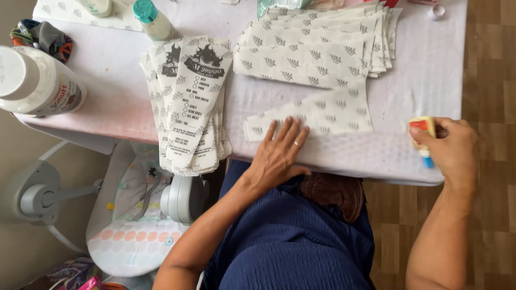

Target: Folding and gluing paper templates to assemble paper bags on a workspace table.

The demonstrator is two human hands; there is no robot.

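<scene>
Left hand (279, 153) flat, fingers spread, pressing the patterned paper sheet (317, 115) at bench (430, 70) centre. Right hand (451, 147) grips a glue stick (423, 134), frame right. We judge: finished sleeves stack (191, 102) left-centre, unglued sheet pile (317, 48) top still large.

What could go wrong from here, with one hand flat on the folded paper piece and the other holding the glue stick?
1. The finished stack of printed paper sleeves overhangs the table edge; a nudge from the left hand could possibly tip it off.
2. The right hand holds the glue stick right at the table's edge, so it might drop to the floor.
3. The folded paper piece could shift if pressure eases, probably misaligning its fold.
</scene>
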